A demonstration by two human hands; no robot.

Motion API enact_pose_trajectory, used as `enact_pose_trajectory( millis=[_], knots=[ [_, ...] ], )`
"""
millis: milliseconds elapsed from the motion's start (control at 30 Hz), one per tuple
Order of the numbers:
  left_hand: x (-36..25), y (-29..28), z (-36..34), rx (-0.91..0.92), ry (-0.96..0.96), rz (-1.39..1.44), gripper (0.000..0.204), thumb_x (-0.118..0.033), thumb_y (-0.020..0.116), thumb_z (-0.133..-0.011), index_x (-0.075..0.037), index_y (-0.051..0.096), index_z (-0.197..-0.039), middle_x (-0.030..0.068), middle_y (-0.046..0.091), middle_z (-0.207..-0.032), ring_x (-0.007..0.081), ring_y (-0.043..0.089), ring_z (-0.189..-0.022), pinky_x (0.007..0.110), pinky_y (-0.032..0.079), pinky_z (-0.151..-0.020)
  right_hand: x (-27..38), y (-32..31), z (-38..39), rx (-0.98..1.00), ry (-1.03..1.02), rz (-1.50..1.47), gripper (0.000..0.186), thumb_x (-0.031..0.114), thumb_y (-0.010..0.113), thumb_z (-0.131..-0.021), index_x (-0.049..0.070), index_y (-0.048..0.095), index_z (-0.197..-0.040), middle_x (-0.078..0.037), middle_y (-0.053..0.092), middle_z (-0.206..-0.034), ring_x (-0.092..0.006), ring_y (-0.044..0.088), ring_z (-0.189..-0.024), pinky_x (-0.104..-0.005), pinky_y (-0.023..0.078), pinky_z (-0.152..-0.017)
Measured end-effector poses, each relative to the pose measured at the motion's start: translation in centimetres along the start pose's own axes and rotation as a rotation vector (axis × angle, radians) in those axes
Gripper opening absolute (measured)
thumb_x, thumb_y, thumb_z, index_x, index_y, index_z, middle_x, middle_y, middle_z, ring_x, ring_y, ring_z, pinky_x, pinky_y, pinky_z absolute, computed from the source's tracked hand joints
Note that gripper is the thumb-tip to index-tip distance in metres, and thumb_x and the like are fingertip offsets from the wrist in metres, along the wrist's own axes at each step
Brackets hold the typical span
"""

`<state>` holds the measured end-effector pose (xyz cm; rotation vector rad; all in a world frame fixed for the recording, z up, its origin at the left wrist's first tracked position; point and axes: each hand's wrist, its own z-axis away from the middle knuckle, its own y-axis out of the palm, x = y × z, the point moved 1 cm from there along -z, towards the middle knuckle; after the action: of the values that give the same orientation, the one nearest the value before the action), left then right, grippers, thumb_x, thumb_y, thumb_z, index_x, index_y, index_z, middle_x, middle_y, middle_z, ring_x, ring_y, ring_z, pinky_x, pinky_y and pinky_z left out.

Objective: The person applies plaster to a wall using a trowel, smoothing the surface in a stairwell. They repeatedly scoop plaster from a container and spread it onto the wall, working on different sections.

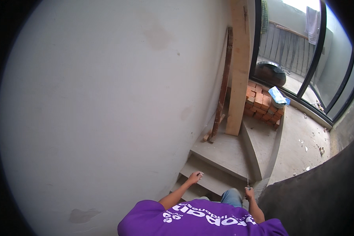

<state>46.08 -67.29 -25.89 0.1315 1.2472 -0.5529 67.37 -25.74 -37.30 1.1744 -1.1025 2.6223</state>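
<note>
My left hand [195, 177] is closed in front of me, over the stair steps [214, 175] near the pale wall. A pale patch shows at its fingers; whether it holds something is too small to make out. On the right, my right hand [249, 193] is closed around a thin, light-coloured tool [247, 181] that points up and away from me. Its exact kind cannot be told. My jeans-covered knee [232, 197] shows between the two forearms, below my purple shirt [208, 218].
A wide wooden board [238, 74] and a narrow brown plank [223, 82] lean at the wall. Stacked red bricks [262, 103] stand by the glass door [291, 47], topped by a blue-and-white packet [277, 95]. Debris [306, 148] litters the landing; a dark curved wall [310, 196] rises right.
</note>
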Motion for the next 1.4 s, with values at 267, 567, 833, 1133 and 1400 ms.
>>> enact_pose_trajectory(
  millis=[267, 567, 833, 1133, 1400],
  knots=[
    [14.0, -3.7, 6.1, 0.003, -0.316, -0.720, 0.036, -0.038, 0.054, -0.089, -0.005, 0.067, -0.099, 0.0203, 0.068, -0.103, 0.0380, 0.064, -0.099, 0.047, 0.050, -0.085, -9.5, -0.2, -2.7, 0.088, 0.075, -0.134, 0.035, 0.029, 0.061, -0.085, 0.000, 0.062, -0.103, -0.013, 0.062, -0.074, -0.0232, 0.063, -0.072, -0.0397, 0.046, -0.053],
    [-6.9, -13.1, 5.6, -0.052, -0.025, -1.464, 0.053, -0.032, 0.057, -0.087, -0.013, 0.049, -0.137, 0.0146, 0.041, -0.146, 0.0309, 0.032, -0.138, 0.065, 0.021, -0.109, -1.2, 1.1, -5.9, 0.192, 0.122, 0.142, 0.030, 0.029, 0.060, -0.085, 0.000, 0.063, -0.090, -0.012, 0.060, -0.069, -0.0214, 0.062, -0.068, -0.0380, 0.045, -0.055],
    [-52.7, -28.0, -4.3, -0.135, 0.201, -2.209, 0.085, -0.034, 0.062, -0.084, -0.006, 0.020, -0.152, 0.0093, 0.018, -0.160, 0.0237, 0.017, -0.147, 0.055, 0.006, -0.119, 11.8, -2.7, -14.7, 0.199, -0.209, -0.003, 0.031, 0.030, 0.057, -0.087, 0.005, 0.052, -0.068, -0.005, 0.052, -0.055, -0.0183, 0.052, -0.049, -0.0367, 0.040, -0.047],
    [-85.6, -31.7, -4.5, -0.946, 0.219, -2.555, 0.074, -0.060, 0.036, -0.094, -0.018, 0.021, -0.153, -0.0036, 0.019, -0.160, 0.0131, 0.018, -0.146, 0.052, 0.006, -0.119, 21.4, -5.5, -15.8, 0.376, 0.070, -0.185, 0.033, 0.035, 0.057, -0.091, 0.007, 0.049, -0.075, -0.002, 0.047, -0.056, -0.0164, 0.050, -0.046, -0.0346, 0.040, -0.038],
    [-88.7, -31.0, -8.1, -1.066, 0.331, -2.409, 0.078, -0.059, 0.043, -0.092, -0.013, 0.024, -0.152, 0.0017, 0.021, -0.159, 0.0181, 0.022, -0.145, 0.058, 0.009, -0.116, 12.3, -4.4, -16.5, 0.435, -0.047, 0.306, 0.060, 0.041, 0.061, -0.086, -0.006, 0.057, -0.124, -0.028, 0.061, -0.119, -0.0415, 0.058, -0.112, -0.0469, 0.046, -0.094]
  ],
)
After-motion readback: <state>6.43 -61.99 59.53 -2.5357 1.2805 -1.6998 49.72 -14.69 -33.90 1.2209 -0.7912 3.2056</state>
